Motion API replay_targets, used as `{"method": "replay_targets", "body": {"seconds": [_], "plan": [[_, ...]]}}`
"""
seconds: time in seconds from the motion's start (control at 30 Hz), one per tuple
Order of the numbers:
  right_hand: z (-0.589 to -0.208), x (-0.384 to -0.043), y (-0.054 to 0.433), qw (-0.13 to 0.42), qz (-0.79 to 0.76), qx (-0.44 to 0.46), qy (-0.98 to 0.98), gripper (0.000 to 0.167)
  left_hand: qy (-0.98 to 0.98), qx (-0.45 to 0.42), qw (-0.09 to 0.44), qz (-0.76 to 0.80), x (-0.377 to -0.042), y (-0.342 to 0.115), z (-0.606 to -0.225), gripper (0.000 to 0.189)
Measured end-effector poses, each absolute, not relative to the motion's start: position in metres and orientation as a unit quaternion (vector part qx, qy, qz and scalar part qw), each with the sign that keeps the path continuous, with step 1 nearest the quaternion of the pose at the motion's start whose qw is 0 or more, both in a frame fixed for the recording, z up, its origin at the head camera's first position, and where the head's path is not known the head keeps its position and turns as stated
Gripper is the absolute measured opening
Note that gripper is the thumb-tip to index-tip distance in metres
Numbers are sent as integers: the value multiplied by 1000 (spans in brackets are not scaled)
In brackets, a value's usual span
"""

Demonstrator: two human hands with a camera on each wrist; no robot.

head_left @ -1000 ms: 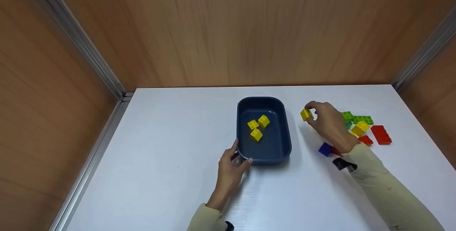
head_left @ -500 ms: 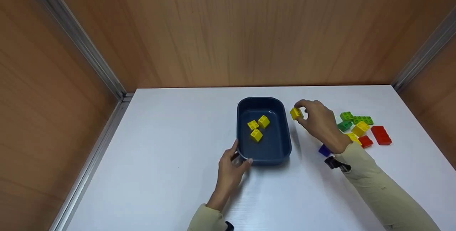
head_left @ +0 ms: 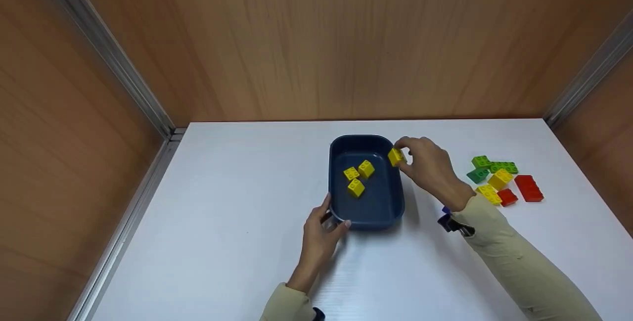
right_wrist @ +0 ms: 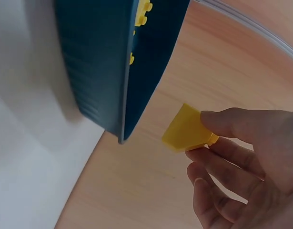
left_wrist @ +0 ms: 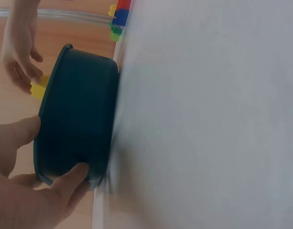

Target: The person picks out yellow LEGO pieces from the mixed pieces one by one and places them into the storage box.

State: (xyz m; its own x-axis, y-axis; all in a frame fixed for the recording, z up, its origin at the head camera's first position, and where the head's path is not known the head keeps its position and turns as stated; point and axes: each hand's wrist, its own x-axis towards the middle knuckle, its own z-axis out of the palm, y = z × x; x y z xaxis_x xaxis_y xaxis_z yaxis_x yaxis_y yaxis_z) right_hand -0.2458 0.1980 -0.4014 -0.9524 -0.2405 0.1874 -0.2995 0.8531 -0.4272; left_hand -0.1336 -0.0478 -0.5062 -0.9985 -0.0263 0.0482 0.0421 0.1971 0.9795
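A dark blue plastic tray (head_left: 373,209) stands on the white table with 3 yellow toy bricks (head_left: 366,168) inside. My left hand (head_left: 319,239) grips its near left corner. In the left wrist view, the thumb and fingers (left_wrist: 72,179) spread around the tray wall (left_wrist: 82,109). Thumb and index finger of my right hand (head_left: 429,165) pinch another yellow toy brick (head_left: 395,157), which overlaps the tray's right rim in the head view. Seen from the right wrist, this brick (right_wrist: 186,129) is apart from the tray wall (right_wrist: 96,62), tilted, its studs toward the fingers.
To the right lies a loose group of bricks: green ones (head_left: 504,166), a dark green one (head_left: 478,175), yellow ones (head_left: 500,178) and red ones (head_left: 529,188). A blue brick (head_left: 446,209) is mostly hidden by the right wrist. Wooden panels (head_left: 346,44) wall the table.
My right hand has moved left with the yellow brick, from beside the brick group to the tray's right rim. More of the group shows now. The left hand and tray have stayed put.
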Motion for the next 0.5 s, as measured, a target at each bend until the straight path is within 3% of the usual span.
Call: {"method": "replay_targets", "body": {"seconds": [0.5], "plan": [[-398, -248, 172, 22, 240, 160, -957, 34, -776, -2, 28, -630, -133, -47, -506, 79]]}}
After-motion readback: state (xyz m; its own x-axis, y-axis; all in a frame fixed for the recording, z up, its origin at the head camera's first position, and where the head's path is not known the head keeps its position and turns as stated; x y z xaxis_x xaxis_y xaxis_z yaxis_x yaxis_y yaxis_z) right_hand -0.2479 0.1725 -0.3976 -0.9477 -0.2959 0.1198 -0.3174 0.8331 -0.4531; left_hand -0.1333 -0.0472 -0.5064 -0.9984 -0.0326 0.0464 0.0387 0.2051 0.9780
